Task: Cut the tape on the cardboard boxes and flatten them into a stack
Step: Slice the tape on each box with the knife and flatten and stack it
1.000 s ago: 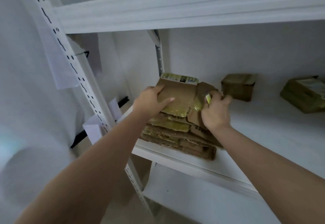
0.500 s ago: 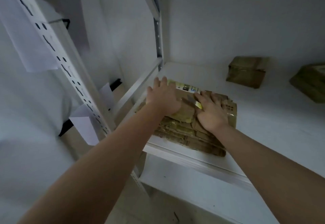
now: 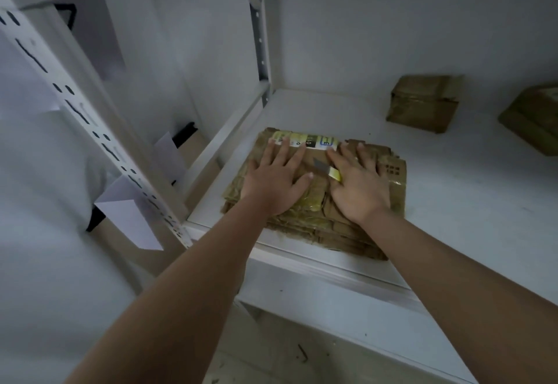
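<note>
A stack of flattened cardboard boxes (image 3: pixel 314 199) lies on the white shelf (image 3: pixel 453 202), at its front left corner beside the perforated metal upright (image 3: pixel 99 142). The top sheet carries a yellow-and-white label (image 3: pixel 305 141) along its far edge and glossy tape across its face. The left hand (image 3: pixel 274 181) rests palm down on the left part of the top sheet, fingers straight and spread, fingertips touching the label. The right hand (image 3: pixel 359 184) presses flat on the right part, fingers likewise extended and spread. A small cutter with a yellow handle and grey blade (image 3: pixel 327 168) sits tucked under the right thumb, its blade lying on the cardboard between the two hands. Two intact taped boxes stand well apart from the stack toward the back of the shelf: one (image 3: pixel 422 103) near the rear wall, another (image 3: pixel 534 118) at the right frame edge, partly cut off. Folded white papers (image 3: pixel 133 220) hang near the upright.
</note>
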Tool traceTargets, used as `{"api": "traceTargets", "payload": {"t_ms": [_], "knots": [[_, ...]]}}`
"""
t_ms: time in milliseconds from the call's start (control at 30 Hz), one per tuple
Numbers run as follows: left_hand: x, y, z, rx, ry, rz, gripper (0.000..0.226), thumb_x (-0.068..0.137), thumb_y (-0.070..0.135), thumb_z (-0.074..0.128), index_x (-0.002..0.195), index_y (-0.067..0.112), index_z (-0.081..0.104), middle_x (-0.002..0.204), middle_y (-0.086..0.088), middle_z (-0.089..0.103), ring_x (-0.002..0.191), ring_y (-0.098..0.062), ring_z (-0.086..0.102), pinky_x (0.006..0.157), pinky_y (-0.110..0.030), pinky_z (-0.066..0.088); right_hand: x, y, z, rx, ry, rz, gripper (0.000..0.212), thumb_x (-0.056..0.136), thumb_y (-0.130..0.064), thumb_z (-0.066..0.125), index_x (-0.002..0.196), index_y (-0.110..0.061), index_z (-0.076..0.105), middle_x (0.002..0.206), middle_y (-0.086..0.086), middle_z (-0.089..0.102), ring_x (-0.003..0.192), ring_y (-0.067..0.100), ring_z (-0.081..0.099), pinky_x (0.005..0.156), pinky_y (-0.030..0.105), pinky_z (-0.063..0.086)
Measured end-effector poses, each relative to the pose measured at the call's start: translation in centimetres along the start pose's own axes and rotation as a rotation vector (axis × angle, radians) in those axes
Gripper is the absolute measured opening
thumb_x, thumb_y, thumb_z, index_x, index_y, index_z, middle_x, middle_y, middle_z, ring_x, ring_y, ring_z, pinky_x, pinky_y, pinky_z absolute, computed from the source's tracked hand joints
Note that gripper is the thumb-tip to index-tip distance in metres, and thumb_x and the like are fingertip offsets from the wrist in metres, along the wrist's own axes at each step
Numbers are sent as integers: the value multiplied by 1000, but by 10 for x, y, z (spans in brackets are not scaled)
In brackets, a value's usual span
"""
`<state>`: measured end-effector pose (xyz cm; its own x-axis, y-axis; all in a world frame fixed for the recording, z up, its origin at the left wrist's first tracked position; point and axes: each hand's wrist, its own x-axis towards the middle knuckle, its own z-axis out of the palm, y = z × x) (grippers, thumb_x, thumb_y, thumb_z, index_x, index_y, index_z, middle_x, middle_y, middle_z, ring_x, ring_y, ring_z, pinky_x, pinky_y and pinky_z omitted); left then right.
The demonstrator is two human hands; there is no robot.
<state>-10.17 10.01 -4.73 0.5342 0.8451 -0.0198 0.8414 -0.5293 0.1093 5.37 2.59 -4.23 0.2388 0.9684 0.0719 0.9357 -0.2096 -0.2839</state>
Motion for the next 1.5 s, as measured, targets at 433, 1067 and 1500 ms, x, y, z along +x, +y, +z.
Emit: {"api": "traceTargets", "payload": {"t_ms": [433, 1067, 1500], "knots": [[-7, 2, 14, 55, 33, -9, 81, 84, 74, 13, 151, 35, -15, 160, 0, -20, 146, -25, -20, 116, -55, 8, -10, 0, 12, 6, 108, 6, 59, 94, -39, 43, 148, -36, 22, 159, -9, 11, 147, 17, -1, 117, 48, 9], [-17, 38, -50, 104, 96, -56, 52, 97, 55, 36, 113, 11, 60, 113, -13, 61, 103, -30, 58, 81, -40, 51, -40, 60, -63, 728, 231, 437, 28, 100, -31, 38, 81, -15, 52, 81, 7, 55, 80, 28, 55, 69, 34, 41], [-27, 86, -105, -10, 219, 89, 62, 86, 55, 59, 136, 18, 50, 131, -12, 56, 121, -32, 50, 94, -45, 47, -75, 92, -57, 527, 219, 438, 32, 101, -37, 35, 90, -13, 53, 87, 6, 56, 83, 27, 55, 68, 30, 38]]}}
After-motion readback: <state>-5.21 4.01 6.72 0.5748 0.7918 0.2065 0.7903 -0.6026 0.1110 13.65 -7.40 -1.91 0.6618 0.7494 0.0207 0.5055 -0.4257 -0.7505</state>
